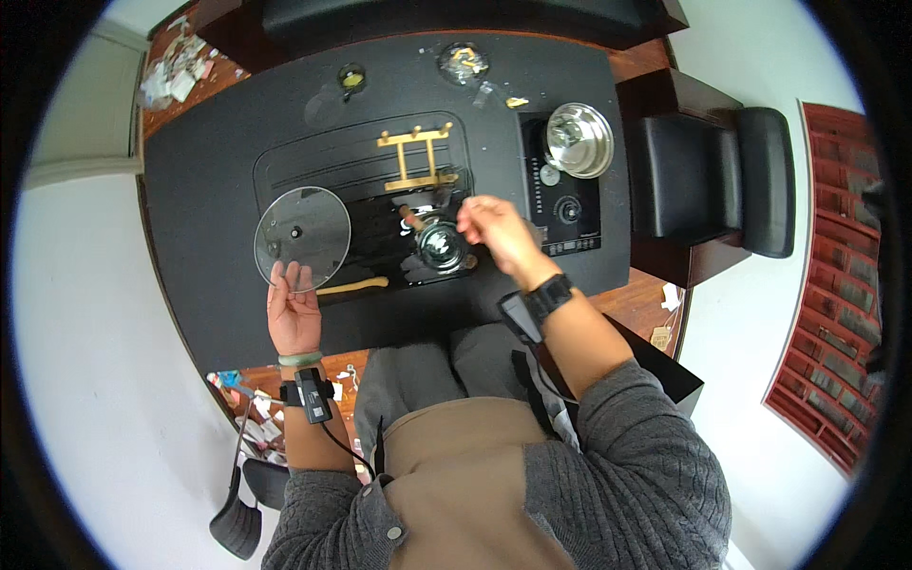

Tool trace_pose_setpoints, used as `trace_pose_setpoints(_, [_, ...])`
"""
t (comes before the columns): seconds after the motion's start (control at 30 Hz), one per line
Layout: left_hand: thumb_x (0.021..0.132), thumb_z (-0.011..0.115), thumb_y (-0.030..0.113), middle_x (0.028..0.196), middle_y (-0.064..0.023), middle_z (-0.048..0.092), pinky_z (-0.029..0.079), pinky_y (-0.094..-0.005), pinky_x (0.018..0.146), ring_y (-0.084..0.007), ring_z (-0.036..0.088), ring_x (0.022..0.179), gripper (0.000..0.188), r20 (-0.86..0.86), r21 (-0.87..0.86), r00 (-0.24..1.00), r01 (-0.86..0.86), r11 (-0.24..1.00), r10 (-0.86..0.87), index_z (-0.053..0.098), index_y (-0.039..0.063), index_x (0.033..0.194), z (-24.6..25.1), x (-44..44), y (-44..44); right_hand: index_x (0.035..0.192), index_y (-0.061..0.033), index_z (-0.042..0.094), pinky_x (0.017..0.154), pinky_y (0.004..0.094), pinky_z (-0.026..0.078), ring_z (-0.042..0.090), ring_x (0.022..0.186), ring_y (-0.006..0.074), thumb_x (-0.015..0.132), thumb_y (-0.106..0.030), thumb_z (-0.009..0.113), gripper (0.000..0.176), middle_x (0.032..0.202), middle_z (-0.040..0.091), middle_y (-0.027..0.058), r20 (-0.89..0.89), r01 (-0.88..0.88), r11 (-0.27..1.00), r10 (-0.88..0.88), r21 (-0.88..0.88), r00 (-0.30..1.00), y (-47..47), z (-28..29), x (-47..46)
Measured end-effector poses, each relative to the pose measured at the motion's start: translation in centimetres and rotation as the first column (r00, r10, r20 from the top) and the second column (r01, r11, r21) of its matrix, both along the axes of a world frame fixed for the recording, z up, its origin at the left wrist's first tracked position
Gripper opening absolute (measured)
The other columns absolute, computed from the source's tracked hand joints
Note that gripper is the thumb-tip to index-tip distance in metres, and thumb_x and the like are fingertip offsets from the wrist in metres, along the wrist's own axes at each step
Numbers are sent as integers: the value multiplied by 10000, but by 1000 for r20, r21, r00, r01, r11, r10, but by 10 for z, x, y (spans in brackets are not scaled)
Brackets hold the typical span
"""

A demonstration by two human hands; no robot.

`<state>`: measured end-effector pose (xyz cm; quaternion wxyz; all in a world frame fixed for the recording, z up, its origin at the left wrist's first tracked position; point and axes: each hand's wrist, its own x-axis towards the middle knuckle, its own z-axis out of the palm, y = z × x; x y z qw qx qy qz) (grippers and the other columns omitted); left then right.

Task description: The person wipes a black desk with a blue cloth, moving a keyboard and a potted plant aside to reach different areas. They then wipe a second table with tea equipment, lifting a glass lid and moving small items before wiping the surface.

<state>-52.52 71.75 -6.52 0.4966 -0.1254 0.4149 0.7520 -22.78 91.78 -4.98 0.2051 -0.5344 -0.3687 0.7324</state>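
My left hand [294, 320] is palm up at the near rim of a round glass lid [313, 221] with a small dark knob. Its fingertips show through the glass and support the lid. To the right, my right hand [501, 231] hovers with curled fingers, blurred, beside a clear glass pot [442, 249] with a wooden side handle [411, 218]. Whether anything small sits between those fingertips is hard to make out. The pot stands on a wet, glossy black tea tray [370, 242]. A pale wooden stick-like utensil [354, 286] lies along the tray's near edge.
A wooden cup rack [402, 162] lies on the tray. At right, a stainless steel pot [598, 142] sits on an induction cooker [584, 192]. Farther back are a glass ashtray [445, 68] holding cigarette ends and a small glass cup [351, 75]. A black chair [687, 171] stands right of the table.
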Motion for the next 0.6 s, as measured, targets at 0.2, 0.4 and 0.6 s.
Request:
trace_pose_setpoints(0.2, [982,527,154,1219,-129,632,497,-369,976,-275,595,1158,364,-4,10,997,73,997,-73,500,82,1338,9,40,31,848,12,644,575,278,478,579,598,127,973,-194,525,268,714,642,49,481,15,928,-207,373,852,86,2,138])
trace_pose_setpoints(0.4, [983,520,140,1211,-134,639,504,-376,977,-274,601,1152,370,28,76,995,95,993,-97,489,77,1347,13,71,50,817,31,649,599,347,513,654,613,204,955,-236,518,328,670,663,111,635,60,896,-358,440,685,157,-37,202])
trace_pose_setpoints(0.6, [978,525,123,1201,-144,645,498,-391,1002,-277,610,1141,367,-8,97,994,114,989,-113,495,73,1340,11,89,61,831,21,642,648,373,523,673,660,245,957,-243,512,320,729,680,148,742,-48,905,-314,422,592,187,-72,214])
